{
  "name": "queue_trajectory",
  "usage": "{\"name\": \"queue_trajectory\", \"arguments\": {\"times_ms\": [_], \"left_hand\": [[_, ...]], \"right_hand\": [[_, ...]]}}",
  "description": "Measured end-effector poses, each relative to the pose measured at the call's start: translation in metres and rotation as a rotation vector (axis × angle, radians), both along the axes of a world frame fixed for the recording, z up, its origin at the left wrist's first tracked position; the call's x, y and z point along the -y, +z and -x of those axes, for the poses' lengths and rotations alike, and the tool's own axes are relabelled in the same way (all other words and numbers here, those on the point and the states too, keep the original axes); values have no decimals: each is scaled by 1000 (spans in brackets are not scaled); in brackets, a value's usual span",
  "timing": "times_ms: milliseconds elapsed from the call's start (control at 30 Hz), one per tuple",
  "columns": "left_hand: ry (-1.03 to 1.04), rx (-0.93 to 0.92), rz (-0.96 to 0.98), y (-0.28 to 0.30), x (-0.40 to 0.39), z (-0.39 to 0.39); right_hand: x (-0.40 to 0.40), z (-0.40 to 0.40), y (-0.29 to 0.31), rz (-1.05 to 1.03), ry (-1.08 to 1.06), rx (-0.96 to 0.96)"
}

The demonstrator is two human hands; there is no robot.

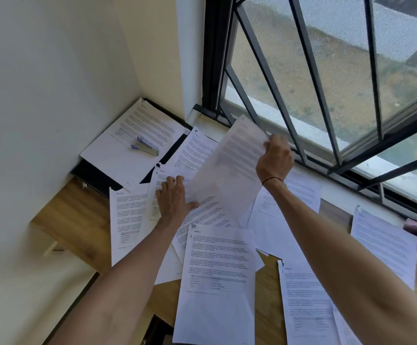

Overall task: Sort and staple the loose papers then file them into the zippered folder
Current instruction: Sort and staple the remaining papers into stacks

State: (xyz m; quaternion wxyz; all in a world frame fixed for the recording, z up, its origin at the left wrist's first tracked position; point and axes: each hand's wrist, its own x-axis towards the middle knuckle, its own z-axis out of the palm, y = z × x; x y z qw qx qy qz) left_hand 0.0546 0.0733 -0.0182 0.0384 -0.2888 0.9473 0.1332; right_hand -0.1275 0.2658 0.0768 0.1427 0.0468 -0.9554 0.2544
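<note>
Item: sorting stage, wooden desk [77, 215] by a barred window [327, 83]. Loose papers [217, 270] lie spread and overlapping across the desk from left to right, several with torn top-left corners. Right hand [274, 158]: fingers curled, pinching the far edge of a lifted sheet [229, 168], which is raised, tilted and motion-blurred above the pile. Left hand [175, 197]: fingers spread and fairly straight, pressing flat on the sheets beneath, at the lifted sheet's near-left edge. Zippered folder [97, 178]: dark, lying flat in the far-left corner against the wall, mostly covered by a printed page [137, 138]. Stapler [145, 146]: purple and metal, resting on that page, untouched. Judgement on the step in hand: the sheet is being drawn clear for sorting; it should go best if the left hand pins the lower sheets so they do not drag, the sheet is lifted free rather than slid, and its heading is checked before it is laid with its set, corners squared for stapling. Writing: short bold headings top the pages, probably section titles, but none reads with certainty; body text and tables too small to read. No brands or labels visible.
</note>
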Motion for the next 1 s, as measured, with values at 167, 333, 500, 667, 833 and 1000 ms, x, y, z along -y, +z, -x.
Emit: {"name": "queue_trajectory", "arguments": {"times_ms": [167,333,500,667,833,1000], "left_hand": [[1,5,-10,-5,3,0],[74,-146,-242,0,4,3],[133,-502,-509,26,14,14],[47,-645,-612,60,22,40],[-1,-470,-861,67,15,54],[10,-536,-1057,61,0,42]], "right_hand": [[-6,27,33,-5,80,-124],[-10,40,47,-10,212,-156],[-12,53,73,28,304,-129],[0,64,88,-142,477,102],[16,53,69,-255,539,336],[27,31,47,-299,571,349]]}}
